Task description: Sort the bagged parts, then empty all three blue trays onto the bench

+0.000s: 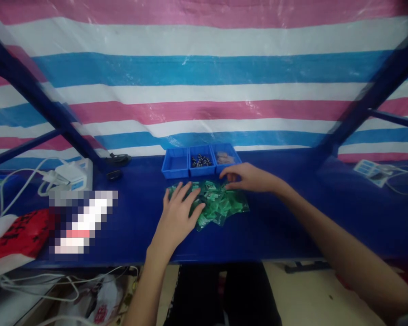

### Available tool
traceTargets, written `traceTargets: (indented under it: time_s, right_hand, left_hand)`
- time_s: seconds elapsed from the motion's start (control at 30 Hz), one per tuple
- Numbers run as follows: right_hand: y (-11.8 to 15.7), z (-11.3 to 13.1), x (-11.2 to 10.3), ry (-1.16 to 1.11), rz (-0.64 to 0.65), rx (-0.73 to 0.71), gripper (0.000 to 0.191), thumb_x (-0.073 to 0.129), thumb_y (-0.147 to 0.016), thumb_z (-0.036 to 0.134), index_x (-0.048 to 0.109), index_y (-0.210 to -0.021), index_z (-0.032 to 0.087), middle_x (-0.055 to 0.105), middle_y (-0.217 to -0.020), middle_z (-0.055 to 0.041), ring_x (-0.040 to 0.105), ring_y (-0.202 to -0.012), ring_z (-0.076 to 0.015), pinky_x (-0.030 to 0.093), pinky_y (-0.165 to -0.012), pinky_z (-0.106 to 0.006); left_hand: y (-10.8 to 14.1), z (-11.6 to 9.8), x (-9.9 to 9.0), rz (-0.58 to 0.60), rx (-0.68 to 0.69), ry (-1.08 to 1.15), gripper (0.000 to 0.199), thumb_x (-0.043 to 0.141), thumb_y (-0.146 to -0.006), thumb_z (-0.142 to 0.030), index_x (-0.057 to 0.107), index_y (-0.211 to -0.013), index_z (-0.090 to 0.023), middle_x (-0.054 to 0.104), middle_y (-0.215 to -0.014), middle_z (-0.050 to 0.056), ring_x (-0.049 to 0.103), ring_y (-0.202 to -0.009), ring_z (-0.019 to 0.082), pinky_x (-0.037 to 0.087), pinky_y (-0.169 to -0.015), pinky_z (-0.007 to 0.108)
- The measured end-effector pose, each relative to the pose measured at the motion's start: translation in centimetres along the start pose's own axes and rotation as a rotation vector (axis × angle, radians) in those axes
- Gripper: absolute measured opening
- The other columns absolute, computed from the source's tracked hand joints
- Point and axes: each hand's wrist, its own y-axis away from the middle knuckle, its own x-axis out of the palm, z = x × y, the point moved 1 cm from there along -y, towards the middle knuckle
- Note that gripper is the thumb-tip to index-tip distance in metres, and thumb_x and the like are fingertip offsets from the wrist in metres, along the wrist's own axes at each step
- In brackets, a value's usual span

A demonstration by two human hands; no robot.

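Observation:
A heap of small green circuit boards [221, 203] lies on the blue table [292, 226] in front of me. My left hand [180, 210] rests flat on the left part of the heap, fingers spread. My right hand [246, 177] hovers over the heap's far right edge with its fingers curled down onto a board; whether it grips one is unclear. Just behind the heap stand three small blue bins in a row: the left bin [175, 164] looks empty, the middle bin [201, 162] holds small dark parts, the right bin [226, 159] holds brownish parts.
A white power strip with chargers and cables [71, 176] sits at the left, a red and white bag [17, 235] near the left front edge. Another white strip [374, 171] lies far right. Dark blue frame struts [47, 108] slant on both sides before a striped tarp [204, 68].

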Motion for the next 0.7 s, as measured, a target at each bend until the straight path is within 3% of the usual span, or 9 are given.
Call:
traceTargets:
  time_s: [0.1,0.23,0.43,0.6,0.7]
  right_hand:
    - [-0.4,1.5,2.5,0.053,-0.047,-0.142,0.04,0.068,-0.09,0.045,0.067,-0.123,0.021,0.066,-0.112,-0.0108,0.063,-0.099,-0.0251,0.051,-0.086,-0.038]
    - [-0.5,1.9,4.6,0.145,-0.094,-0.145,0.041,0.063,-0.094,0.045,0.065,-0.129,0.024,0.062,-0.115,-0.0133,0.058,-0.103,-0.0293,0.05,-0.088,-0.044]
    - [-0.5,1.2,4.1,0.148,-0.05,-0.094,0.044,0.058,-0.097,0.047,0.064,-0.132,0.023,0.06,-0.112,-0.0132,0.059,-0.1,-0.029,0.051,-0.086,-0.044]
    - [-0.3,1.5,3.5,0.141,-0.07,-0.071,0.049,0.057,-0.096,0.051,0.062,-0.135,0.022,0.058,-0.114,-0.0138,0.059,-0.101,-0.0291,0.052,-0.088,-0.044]
    - [0.2,2.0,3.7,0.174,-0.05,-0.022,0.061,0.061,-0.09,0.06,0.059,-0.138,0.022,0.056,-0.12,-0.0156,0.059,-0.104,-0.0321,0.052,-0.088,-0.047]
  left_hand:
    - [1.4,1.1,0.7,0.003,-0.107,-0.002,0.054,0.045,-0.099,-0.06,0.049,-0.146,-0.034,0.032,-0.162,0.008,0.021,-0.152,0.04,0.017,-0.116,0.074]
    - [1.7,1.7,1.1,0.079,-0.107,0.04,0.058,0.045,-0.098,-0.061,0.044,-0.15,-0.036,0.03,-0.164,0.006,0.014,-0.153,0.041,0.017,-0.118,0.072]
    - [1.5,1.8,0.3,0.132,-0.104,0.088,0.053,0.041,-0.1,-0.062,0.048,-0.147,-0.039,0.037,-0.161,0.002,0.016,-0.154,0.037,0.017,-0.119,0.07]
    - [2.2,1.9,0.0,0.007,-0.141,0.06,0.059,0.046,-0.097,-0.064,0.043,-0.15,-0.039,0.014,-0.168,0.003,0.007,-0.154,0.041,0.016,-0.117,0.072]
    - [2.7,2.0,0.3,0.057,-0.116,0.036,0.068,0.048,-0.094,-0.068,0.037,-0.154,-0.037,0.012,-0.168,0.005,0.006,-0.154,0.041,0.017,-0.118,0.072]
